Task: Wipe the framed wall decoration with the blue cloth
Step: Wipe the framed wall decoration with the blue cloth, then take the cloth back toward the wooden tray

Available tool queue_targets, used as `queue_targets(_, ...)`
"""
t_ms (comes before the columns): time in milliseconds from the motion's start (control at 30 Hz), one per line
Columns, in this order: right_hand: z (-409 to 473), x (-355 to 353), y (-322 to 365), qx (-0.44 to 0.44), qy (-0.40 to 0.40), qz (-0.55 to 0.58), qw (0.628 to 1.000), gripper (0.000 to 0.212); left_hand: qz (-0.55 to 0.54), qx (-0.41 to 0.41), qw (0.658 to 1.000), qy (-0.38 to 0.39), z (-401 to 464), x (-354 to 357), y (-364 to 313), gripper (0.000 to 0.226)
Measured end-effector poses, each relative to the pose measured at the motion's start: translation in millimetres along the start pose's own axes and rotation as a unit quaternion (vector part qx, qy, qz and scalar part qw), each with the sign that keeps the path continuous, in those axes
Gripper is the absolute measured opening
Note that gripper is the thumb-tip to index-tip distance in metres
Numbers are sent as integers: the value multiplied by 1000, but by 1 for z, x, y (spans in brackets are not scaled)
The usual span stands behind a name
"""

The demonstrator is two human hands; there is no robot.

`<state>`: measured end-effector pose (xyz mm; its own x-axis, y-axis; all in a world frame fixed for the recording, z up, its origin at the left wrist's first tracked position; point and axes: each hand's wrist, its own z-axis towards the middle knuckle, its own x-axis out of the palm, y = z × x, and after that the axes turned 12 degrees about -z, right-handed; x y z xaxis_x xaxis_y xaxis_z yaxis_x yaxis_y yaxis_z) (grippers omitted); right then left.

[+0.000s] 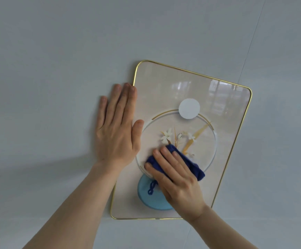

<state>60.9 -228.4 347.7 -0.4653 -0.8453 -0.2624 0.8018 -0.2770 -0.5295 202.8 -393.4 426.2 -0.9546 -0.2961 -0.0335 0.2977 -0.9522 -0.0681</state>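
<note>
Plainly hung on a pale grey wall: the framed wall decoration, tilted so its top leans toward 1 o'clock, filling the centre-right of the view. Bounded by a thin gold rim with rounded corners; glossy cream face, with faint reflections toward 1 o'clock. Printed on it: a white disc at 12 o'clock of a large thin ring, white flowers with gold leaves inside the ring, a light blue disc at 6 o'clock. No containers anywhere.

Pressed flat on the glass over the ring's lower part: the blue cloth, bunched, dark blue, with a small loop dangling over the light blue disc. On top of it, the right hand, fingers spread and laid flat, pinning the cloth rather than clenching it. At 9 o'clock of the frame, the left hand, open and flat, palm mostly on the wall, thumb and forefinger overlapping the gold rim; holding nothing.

Bare wall all round the frame; a thin seam running diagonally at upper right.
</note>
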Motion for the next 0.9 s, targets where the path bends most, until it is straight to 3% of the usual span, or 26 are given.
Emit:
queue_targets(133,-17,-1,7,13,21,2,1000,56,4,1,1000,-3,-1,1,2,67)
queue_targets(333,-15,-11,11,20,48,9,999,49,-39,-13,999,20,0,-10,-1,67)
queue_targets(467,-3,-32,22,37,75,-2,997,57,-77,-48,991,104,9,-42,-12,67)
queue_targets(600,7,-64,34,37,172,-19,984,73,-93,-118,965,214,15,-79,-23,72)
queue_targets(700,-9,-90,42,67,236,10,969,75,-100,-133,961,223,3,-109,-31,73)
queue_targets(767,-28,-105,50,114,284,66,950,69,-117,-141,960,213,-9,-126,-41,72)
queue_targets(900,-58,-126,61,202,349,92,910,37,-132,-179,948,226,-32,-144,-65,64)
